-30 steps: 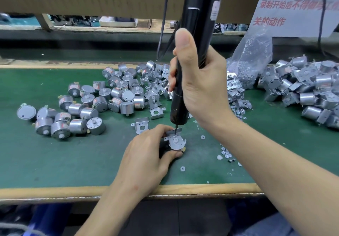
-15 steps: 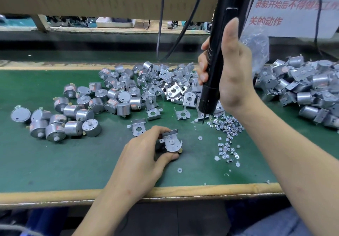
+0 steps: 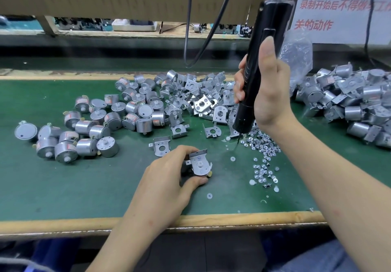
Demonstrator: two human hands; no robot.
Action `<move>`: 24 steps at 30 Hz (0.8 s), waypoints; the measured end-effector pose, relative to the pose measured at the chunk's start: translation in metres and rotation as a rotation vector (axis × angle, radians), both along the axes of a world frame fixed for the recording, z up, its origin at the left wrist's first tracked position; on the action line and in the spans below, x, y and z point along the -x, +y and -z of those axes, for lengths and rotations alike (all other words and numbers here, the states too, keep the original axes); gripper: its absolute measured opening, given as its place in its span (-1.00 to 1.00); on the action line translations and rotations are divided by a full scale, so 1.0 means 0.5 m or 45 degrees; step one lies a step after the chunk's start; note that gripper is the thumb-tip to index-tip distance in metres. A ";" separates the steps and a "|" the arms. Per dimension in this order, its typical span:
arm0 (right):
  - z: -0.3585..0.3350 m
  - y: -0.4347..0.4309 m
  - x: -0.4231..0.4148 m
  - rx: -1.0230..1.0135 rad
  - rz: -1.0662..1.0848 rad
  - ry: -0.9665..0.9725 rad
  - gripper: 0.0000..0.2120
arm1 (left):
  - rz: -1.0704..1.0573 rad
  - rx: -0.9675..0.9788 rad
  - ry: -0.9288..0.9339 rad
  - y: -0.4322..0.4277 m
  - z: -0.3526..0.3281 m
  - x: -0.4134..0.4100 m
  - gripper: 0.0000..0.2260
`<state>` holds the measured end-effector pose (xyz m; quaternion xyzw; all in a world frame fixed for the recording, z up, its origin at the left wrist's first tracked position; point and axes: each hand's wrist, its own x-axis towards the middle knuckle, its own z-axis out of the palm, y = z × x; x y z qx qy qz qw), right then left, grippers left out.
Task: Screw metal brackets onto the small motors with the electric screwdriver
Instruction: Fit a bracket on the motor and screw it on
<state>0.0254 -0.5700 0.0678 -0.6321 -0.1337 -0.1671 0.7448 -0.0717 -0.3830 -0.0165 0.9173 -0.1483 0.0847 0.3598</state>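
The left hand [image 3: 167, 183] gripped a bracketed motor [image 3: 198, 164] on the tabletop [image 3: 84, 187]; the right hand [image 3: 268, 94] held the electric screwdriver [image 3: 260, 64] over loose screws [image 3: 262, 157].

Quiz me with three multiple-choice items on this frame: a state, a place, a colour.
1. The left hand: A grips a bracketed motor; B lies flat, empty; C holds a single screw.
2. The screwdriver bit tip is nearest: A the bracketed motor; B the loose screws; C the bare motors.
3. The bench mat is: A grey; B blue; C green.
Key: A, fingers curl round the motor with its bracket on top; B, the tip hangs at the edge of the screw scatter; C, the surface is green throughout.
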 end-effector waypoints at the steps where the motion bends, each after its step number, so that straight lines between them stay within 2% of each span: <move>1: 0.001 -0.001 -0.001 0.004 0.019 0.003 -0.44 | 0.000 -0.001 -0.003 -0.001 0.000 0.000 -0.63; 8: 0.001 -0.003 -0.006 0.041 0.061 -0.026 -0.49 | 0.002 0.000 -0.009 -0.002 -0.001 -0.001 -0.63; 24: -0.011 0.012 0.004 0.010 -0.021 -0.017 -0.44 | 0.001 -0.015 -0.023 -0.002 0.000 -0.002 -0.63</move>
